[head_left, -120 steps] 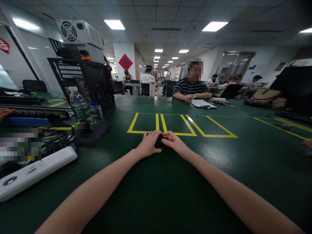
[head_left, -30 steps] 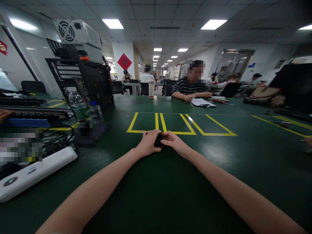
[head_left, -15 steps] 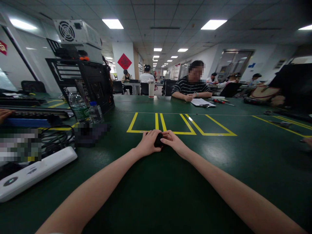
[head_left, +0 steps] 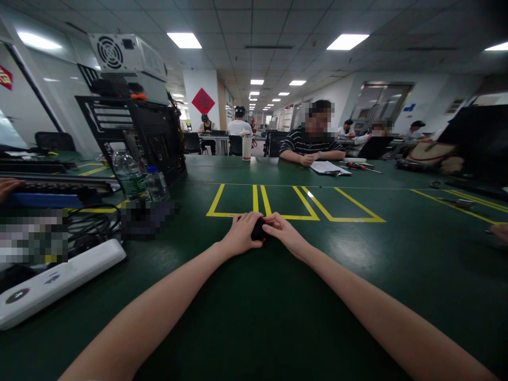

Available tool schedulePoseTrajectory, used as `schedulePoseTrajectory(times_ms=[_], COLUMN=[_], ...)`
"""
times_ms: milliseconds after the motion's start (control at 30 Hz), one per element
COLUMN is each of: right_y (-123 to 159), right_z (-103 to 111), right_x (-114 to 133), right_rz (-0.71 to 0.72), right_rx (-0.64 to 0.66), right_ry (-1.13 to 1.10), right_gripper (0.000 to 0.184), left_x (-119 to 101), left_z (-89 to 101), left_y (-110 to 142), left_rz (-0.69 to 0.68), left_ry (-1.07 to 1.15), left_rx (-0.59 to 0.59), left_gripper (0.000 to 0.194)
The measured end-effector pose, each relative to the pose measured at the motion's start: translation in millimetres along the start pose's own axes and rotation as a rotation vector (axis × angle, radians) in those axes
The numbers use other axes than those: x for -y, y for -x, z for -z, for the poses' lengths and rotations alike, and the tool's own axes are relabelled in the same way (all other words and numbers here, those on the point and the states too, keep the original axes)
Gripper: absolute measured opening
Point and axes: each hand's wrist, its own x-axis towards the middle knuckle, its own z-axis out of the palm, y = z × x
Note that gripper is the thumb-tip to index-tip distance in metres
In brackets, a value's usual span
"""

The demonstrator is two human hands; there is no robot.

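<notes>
My left hand (head_left: 241,234) and my right hand (head_left: 282,230) rest together on the green table (head_left: 254,307), just before the yellow taped rectangles (head_left: 278,203). Both curl around a small black object (head_left: 259,230) held between them; only a sliver of it shows between the fingers, too little to name it. Both forearms stretch straight out from the near edge.
A white power strip (head_left: 55,283) and tangled cables (head_left: 89,225) lie at the left. Two water bottles (head_left: 129,174) stand before a black computer case (head_left: 138,135) with a power supply on top. A person in a striped shirt (head_left: 311,145) sits across, beside papers (head_left: 329,168).
Nothing has visibly moved; both hands stay closed on the small black object in the same spot.
</notes>
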Motion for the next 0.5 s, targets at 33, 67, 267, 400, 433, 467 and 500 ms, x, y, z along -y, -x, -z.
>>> schedulePoseTrajectory(times_ms=[33,67,267,400,433,467,500], right_y=[-0.2,-0.7,-5.9,-5.9,-5.1,-4.2,-3.3], right_z=[-0.3,-0.6,0.0,3.5,4.3,4.8,4.9], right_x=[0.0,-0.3,-6.0,-6.0,-5.3,-4.5,-3.7], right_rz=[-0.011,-0.023,-0.026,-0.008,-0.006,-0.007,-0.011], right_rx=[-0.009,-0.014,-0.035,0.027,0.051,0.068,0.081], right_ry=[0.008,0.012,-0.024,-0.035,-0.044,-0.057,-0.071], right_gripper=[0.024,0.026,0.032,0.031,0.031,0.033,0.035], left_x=[0.1,0.2,1.5,1.9,2.0,2.1,2.2], left_z=[-0.1,-0.2,-1.5,-2.6,-2.8,-2.9,-2.9], left_y=[-0.1,-0.1,-0.7,-1.0,-1.0,-1.0,-0.9], left_rz=[-0.001,-0.004,0.007,0.009,0.007,0.005,0.003], left_ry=[0.0,-0.002,-0.007,-0.008,-0.009,-0.01,-0.012], left_rx=[0.0,0.0,0.003,0.005,0.004,0.003,0.001], left_gripper=[0.053,0.053,0.056,0.055,0.055,0.055,0.056])
